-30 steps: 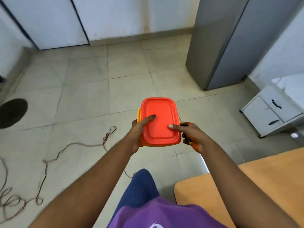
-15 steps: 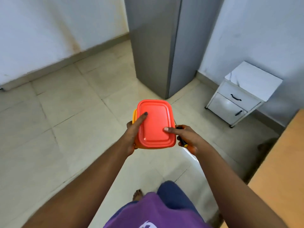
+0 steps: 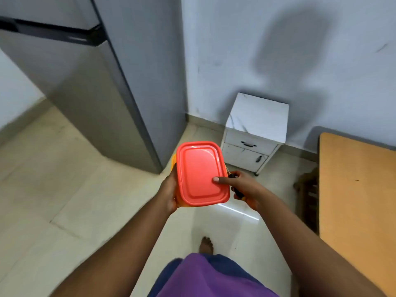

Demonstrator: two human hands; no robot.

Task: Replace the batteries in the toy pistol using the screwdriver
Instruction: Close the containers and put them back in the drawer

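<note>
Both my hands carry an orange plastic box with a red lid (image 3: 200, 171) in front of me above the floor. My left hand (image 3: 169, 189) grips its left side from below. My right hand (image 3: 242, 185) lays its thumb on the lid's right edge, while its fingers curl round a screwdriver with a black and orange handle (image 3: 236, 190), mostly hidden in the fist. The toy pistol and the batteries are not in sight.
A grey fridge (image 3: 102, 86) stands at the left. A small white drawer cabinet (image 3: 255, 133) sits against the wall ahead. A wooden table (image 3: 355, 189) fills the right edge, with a dark stool frame (image 3: 308, 189) beside it. My bare foot (image 3: 206, 244) is on the tiled floor.
The view has swung right: the cord and doors on the left are gone, the cabinet and table are nearer. My left forefinger has come off the lid.
</note>
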